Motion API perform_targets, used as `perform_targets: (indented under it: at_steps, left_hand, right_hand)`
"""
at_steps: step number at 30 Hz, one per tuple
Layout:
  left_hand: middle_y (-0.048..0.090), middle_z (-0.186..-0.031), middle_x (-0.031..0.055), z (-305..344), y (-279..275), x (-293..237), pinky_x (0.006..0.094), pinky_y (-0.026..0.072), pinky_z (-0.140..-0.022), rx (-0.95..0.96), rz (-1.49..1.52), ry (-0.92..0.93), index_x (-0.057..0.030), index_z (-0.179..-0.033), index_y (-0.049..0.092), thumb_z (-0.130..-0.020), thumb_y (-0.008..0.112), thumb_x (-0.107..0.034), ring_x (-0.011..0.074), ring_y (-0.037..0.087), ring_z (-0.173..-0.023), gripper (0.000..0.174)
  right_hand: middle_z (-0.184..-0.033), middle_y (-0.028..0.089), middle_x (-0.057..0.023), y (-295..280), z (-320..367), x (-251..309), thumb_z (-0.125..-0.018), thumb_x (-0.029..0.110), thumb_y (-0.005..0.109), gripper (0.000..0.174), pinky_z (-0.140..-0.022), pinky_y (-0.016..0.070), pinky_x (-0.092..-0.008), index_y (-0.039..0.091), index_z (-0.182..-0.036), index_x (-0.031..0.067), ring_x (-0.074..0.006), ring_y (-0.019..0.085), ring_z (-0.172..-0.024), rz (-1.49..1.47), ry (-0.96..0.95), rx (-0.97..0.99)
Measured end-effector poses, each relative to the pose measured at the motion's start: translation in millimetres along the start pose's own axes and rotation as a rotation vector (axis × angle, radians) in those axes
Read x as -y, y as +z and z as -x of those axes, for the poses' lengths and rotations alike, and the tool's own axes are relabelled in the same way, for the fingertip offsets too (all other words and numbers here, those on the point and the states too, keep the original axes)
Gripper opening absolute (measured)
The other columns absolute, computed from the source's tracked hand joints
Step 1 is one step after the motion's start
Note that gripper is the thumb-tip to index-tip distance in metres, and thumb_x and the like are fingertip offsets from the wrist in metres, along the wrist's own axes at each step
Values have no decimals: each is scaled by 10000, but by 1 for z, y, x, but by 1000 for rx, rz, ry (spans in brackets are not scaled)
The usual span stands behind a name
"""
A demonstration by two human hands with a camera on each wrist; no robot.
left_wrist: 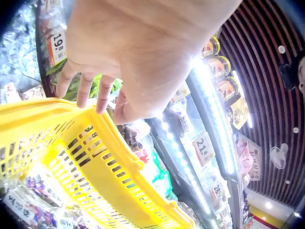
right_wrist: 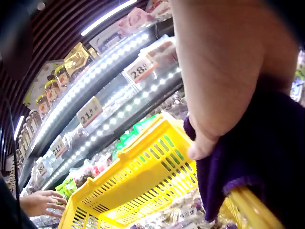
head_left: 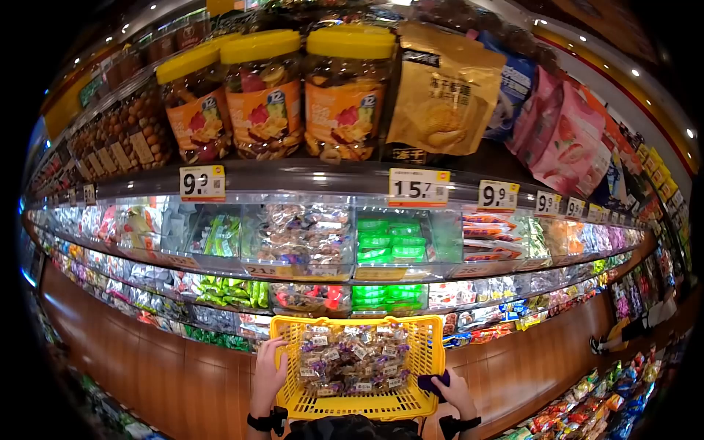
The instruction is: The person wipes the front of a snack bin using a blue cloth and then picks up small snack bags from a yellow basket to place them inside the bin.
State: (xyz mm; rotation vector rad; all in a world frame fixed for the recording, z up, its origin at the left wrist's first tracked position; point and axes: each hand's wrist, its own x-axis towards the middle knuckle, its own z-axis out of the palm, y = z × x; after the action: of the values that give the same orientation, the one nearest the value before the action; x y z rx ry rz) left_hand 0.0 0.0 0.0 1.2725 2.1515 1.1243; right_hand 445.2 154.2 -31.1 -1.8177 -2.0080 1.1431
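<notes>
A yellow plastic basket (head_left: 358,321) with slotted sides is in front of me, low in the head view. Several small clear-wrapped packs with white labels (head_left: 359,352) lie in it. My left hand (head_left: 270,372) is at the basket's left side; in the left wrist view its fingers (left_wrist: 85,90) reach loosely down at the rim. On the other side, my right hand (head_left: 460,394) grips a dark purple cloth (head_left: 431,383) by the basket's right rim. Yellow handle bars (right_wrist: 255,210) come out from under that cloth in the right wrist view.
Shelves of bagged snacks run across beyond the basket, with green packs (head_left: 391,238) in one bin. Above stand yellow-lidded jars (head_left: 348,95) and a gold pouch (head_left: 444,92). Price tags (head_left: 418,188) line the ledge. More packets (head_left: 587,400) lie at lower right, over a brown floor (head_left: 154,359).
</notes>
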Motion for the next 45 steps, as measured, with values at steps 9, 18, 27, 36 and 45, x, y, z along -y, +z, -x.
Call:
perform_targets:
  at_steps: [9, 18, 27, 36, 45]
  left_hand:
    - [600, -1209, 144, -13, -5, -21, 402, 442, -1006, -52, 83, 127, -18, -1133, 616, -931, 567, -49, 338, 563, -1173, 210]
    - [600, -1228, 81, -70, -45, -127, 417, 488, -933, 42, 60, 618, -65, -1123, 629, -884, 621, 22, 306, 595, -1124, 254]
    - [556, -1272, 100, -110, -23, -170, 452, 484, -929, -69, -121, 752, -71, -1132, 601, -874, 614, 4, 335, 561, -1160, 269]
    - [579, -1220, 124, -101, 54, -140, 363, 504, -969, 306, 442, 329, 1, -1237, 524, -968, 591, -103, 224, 592, -1169, 296]
    - [549, -1277, 96, -78, 64, -129, 354, 473, -1012, 529, 576, 241, -18, -1278, 497, -1020, 543, -175, 193, 563, -1208, 305]
  right_hand:
    - [-1048, 656, -63, -87, -4, 132, -939, 99, 677, 235, -869, 506, -286, 600, -1144, 14, -163, 631, -960, -413, -325, -4]
    - [-1120, 630, -68, -100, -51, 233, -822, -59, 697, 426, -955, 459, -303, 579, -1218, 44, -176, 601, -1046, -261, -795, -337]
    - [-1028, 674, -119, -81, -116, 286, -781, 104, 732, 399, -918, 437, -394, 628, -1165, 72, -310, 616, -1018, 366, -1036, -214]
    - [-829, 639, -78, -70, -136, 282, -695, 20, 666, 327, -757, 498, -442, 614, -1010, 93, -310, 626, -822, 543, -1042, -344]
    - [-802, 603, -81, -76, -141, 294, -704, 56, 661, 275, -692, 457, -412, 631, -975, 96, -305, 601, -811, 463, -1124, -483]
